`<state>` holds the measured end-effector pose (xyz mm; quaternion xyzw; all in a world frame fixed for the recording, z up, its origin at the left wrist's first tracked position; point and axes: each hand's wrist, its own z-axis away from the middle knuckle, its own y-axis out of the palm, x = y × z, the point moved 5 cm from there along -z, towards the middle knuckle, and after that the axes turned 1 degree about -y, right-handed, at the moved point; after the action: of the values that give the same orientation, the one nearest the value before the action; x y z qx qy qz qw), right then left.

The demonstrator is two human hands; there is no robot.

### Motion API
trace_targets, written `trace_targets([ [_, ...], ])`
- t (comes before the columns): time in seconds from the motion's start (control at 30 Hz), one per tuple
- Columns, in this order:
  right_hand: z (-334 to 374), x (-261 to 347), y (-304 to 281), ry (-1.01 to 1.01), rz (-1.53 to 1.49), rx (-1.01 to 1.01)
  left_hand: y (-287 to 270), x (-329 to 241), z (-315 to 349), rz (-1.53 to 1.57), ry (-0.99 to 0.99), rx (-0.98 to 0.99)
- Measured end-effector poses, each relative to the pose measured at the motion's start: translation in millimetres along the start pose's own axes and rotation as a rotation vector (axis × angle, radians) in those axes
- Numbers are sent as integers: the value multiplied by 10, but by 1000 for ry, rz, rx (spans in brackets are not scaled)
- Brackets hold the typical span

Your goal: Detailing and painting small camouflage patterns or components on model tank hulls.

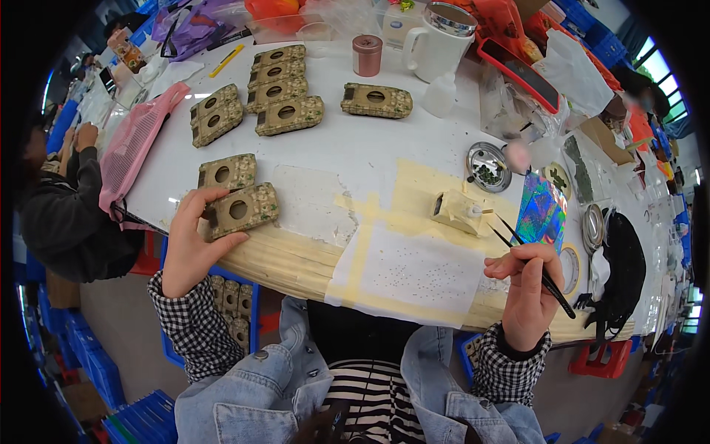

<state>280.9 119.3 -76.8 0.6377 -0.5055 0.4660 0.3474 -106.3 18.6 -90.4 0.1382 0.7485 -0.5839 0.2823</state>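
Observation:
My left hand [194,248] is closed round the left end of a camouflage-painted toy tank hull [258,208] with a round hole in its top. Thumb and fingers grip it at the table's near edge. Behind it, almost touching, sits a second hull [240,168]. In my right hand [531,285] is a pair of black tweezers [555,289], tips pointing up and left. Those tips are close to a small tape-wrapped block [460,213] with a short white stub on its side. Just below lies a white sheet [403,285] scattered with many tiny specks.
More hulls [290,116] stand at the back left. A white mug [436,48], a pink canister [367,56] and a red-cased phone [520,74] are along the back. A metal dish [488,167] holds small dark green bits. At far left sits another person [70,214].

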Motion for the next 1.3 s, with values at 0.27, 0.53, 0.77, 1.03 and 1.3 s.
trace_targets([
  [0.27,26,4,-124,-50,-73,-77,-252,-296,-180,-97,122,38],
  [0.53,74,68,-158,-109,-50,-81,23,-569,-1074,-384,444,162],
  [0.77,173,40,-332,-80,4,-140,314,-385,-1431,-590,413,152],
  [1.03,242,83,-269,-126,-91,-91,134,-613,-1152,-445,599,92],
  [1.3,209,182,244,-207,30,291,306,-1608,-34,21,724,405],
])
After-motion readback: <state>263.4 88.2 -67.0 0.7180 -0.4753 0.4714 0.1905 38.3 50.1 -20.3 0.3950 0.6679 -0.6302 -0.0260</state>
